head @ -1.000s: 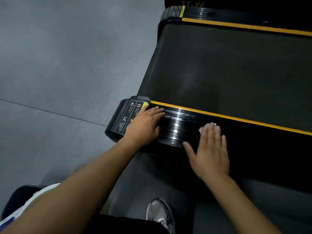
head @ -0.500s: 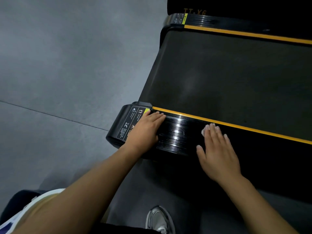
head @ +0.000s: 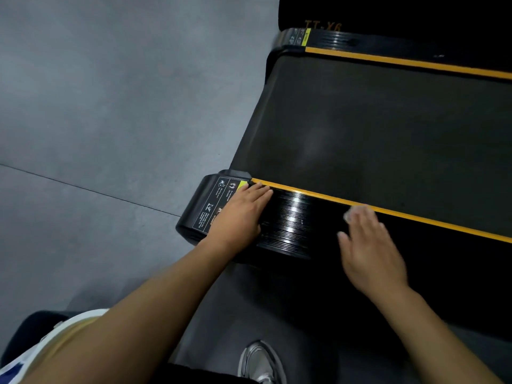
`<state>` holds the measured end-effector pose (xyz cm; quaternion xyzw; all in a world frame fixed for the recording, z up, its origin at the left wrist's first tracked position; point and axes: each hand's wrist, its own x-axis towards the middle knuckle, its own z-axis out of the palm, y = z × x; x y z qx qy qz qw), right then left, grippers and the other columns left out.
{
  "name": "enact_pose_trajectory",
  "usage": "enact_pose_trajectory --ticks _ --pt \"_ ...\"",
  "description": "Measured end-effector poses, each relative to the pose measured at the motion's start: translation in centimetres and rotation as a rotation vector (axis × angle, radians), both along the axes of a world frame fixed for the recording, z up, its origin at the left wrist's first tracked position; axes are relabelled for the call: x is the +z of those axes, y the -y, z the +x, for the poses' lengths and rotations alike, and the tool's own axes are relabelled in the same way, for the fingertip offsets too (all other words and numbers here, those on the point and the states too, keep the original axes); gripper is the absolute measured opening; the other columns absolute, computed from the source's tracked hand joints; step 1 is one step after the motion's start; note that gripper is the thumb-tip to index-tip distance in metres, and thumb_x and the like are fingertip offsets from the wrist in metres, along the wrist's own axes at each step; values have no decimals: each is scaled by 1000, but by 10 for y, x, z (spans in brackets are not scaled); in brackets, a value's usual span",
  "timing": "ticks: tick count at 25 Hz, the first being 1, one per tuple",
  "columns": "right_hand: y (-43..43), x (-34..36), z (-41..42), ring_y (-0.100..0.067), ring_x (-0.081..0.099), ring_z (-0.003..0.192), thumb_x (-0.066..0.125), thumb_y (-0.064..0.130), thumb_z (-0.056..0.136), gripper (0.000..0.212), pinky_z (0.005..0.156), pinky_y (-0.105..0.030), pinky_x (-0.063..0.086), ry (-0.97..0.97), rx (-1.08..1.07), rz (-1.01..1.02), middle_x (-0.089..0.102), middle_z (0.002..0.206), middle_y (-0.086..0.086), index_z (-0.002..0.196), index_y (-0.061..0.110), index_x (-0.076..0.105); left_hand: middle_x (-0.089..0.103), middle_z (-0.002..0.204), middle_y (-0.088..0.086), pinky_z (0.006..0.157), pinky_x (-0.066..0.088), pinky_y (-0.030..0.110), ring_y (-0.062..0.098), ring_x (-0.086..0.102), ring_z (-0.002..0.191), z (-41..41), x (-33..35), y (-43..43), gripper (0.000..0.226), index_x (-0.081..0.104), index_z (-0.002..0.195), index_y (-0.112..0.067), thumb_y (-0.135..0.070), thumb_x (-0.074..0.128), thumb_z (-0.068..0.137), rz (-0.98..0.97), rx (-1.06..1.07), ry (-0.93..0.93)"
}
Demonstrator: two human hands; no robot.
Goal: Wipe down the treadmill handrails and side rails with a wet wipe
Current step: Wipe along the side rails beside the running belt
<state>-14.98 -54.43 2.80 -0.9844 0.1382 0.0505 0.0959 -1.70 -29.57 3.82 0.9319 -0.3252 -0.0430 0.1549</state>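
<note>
Faintly, orange lettering reading "TT-X6" shows beyond the far side rail, while the warning label at the end of the near side rail carries white pictograms and print too small to read. Two hands lie on the near side rail. The left hand rests flat, fingers straight, half over the label, holding nothing. The right hand, blurred, lies farther along, its extended fingers pressing one white wet wipe against the rail.

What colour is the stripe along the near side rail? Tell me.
Yellow-orange stripe, head view.
</note>
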Motion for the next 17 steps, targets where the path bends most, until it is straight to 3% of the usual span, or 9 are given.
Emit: enact_pose_trajectory --ticks 6,10,14,17 --pt "14 32 14 -24 36 151 49 7 104 46 121 -26 19 192 -27 134 42 160 -13 149 3 48 35 165 5 129 0 33 20 25 154 -6 18 7 75 39 157 -13 -7 61 85 116 10 -99" --pt "-7 94 9 -23 46 145 62 4 97 48 116 -23 25 350 25 204 50 154 -11 145 5 55 45 159 4 124 27 34 23 40 147 -12 64 25 65 49 152 -15 -7 54 88 -24 41 -233" --pt "-21 150 -7 -10 54 133 71 7 94 44 110 -6 26 541 28 272 61 143 -6 137 7 64 51 154 5 117 34 31 24 48 140 -28 125 38 58 51 150 -16 -8 53 93 -188 94 -263" --pt "-28 187 -10 5 65 110 75 11 92 30 95 -2 40 700 -104 534 74 116 10 122 13 75 54 152 6 117 34 28 23 48 141 -44 153 43 56 53 150 -16 -10 53 94 -209 78 -308"
